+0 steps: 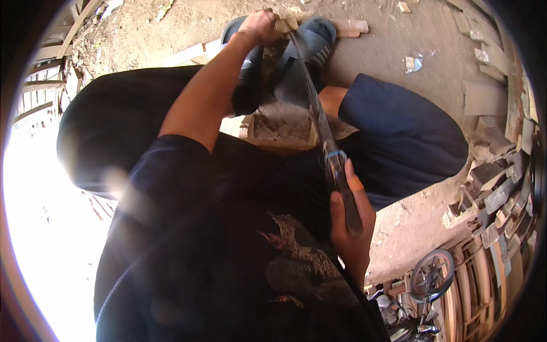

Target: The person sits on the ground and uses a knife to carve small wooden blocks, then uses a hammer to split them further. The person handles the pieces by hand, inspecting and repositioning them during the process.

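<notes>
Shirt (211,268); long, dark, blue-banded blade (314,100); right hand (358,245) grips handle (350,208); left hand (260,27), hold unclear.

Right grip (360,239) covers part of tool handle (348,204); blade edge (315,102) too small to read; motorbike (405,326) cut off below.

1. Long-bladed hand tool (313,97): narrow, dark and straight, with a light blue band where the blade meets the dark handle. It slants across the lap, handle nearest the body, far end angled forward and left. Whether its edge has teeth cannot be told.
2. Small wood piece (282,26): pale tan, blocky, partly hidden, at the blade's far end; whether they touch is unclear.
</notes>
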### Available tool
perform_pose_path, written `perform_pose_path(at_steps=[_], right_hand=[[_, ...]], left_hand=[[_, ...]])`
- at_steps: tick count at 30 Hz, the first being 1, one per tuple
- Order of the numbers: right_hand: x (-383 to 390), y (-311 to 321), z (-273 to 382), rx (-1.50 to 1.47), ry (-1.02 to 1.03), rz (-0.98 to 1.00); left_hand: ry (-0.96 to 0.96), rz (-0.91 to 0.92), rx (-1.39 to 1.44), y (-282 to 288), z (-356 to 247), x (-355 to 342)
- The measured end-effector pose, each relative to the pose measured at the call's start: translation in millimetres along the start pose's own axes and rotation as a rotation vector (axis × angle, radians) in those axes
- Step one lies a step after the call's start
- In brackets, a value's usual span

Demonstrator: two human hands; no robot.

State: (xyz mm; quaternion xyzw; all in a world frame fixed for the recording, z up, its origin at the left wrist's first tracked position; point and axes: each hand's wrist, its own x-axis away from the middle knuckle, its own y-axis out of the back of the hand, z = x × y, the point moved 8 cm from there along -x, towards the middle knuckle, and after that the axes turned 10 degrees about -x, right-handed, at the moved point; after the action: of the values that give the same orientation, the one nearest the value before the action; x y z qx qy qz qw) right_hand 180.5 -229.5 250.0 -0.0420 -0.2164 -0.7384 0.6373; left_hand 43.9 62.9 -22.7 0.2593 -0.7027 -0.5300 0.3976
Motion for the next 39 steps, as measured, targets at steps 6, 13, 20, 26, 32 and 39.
perform_pose_path(at_steps=[6,13,20,26,32,39], right_hand=[[-39.7,-11.2,-22.7,-0.027,-0.060,-0.005],[-11.2,-2.2,-11.4,0.039,-0.235,0.032],[16.2,7.1,14.2,0.147,-0.066,-0.011],[22.3,34.9,-7.1,0.148,0.075,-0.028],[53.0,64.7,5.8,0.013,-0.301,-0.083],[28.2,60.1,7.6,-0.071,-0.282,-0.113]], left_hand=[[-0.040,0.061,-0.001,21.9,35.3,-44.0],[0.010,0.165,0.221,-44.5,25.8,-43.8],[-0.039,0.213,0.059,-55.0,29.8,-63.2],[-0.102,0.251,0.050,-13.9,18.2,-44.9],[-0.204,0.281,0.131,-10.7,23.1,-32.8],[-0.201,0.403,0.228,2.7,13.1,-23.4]])
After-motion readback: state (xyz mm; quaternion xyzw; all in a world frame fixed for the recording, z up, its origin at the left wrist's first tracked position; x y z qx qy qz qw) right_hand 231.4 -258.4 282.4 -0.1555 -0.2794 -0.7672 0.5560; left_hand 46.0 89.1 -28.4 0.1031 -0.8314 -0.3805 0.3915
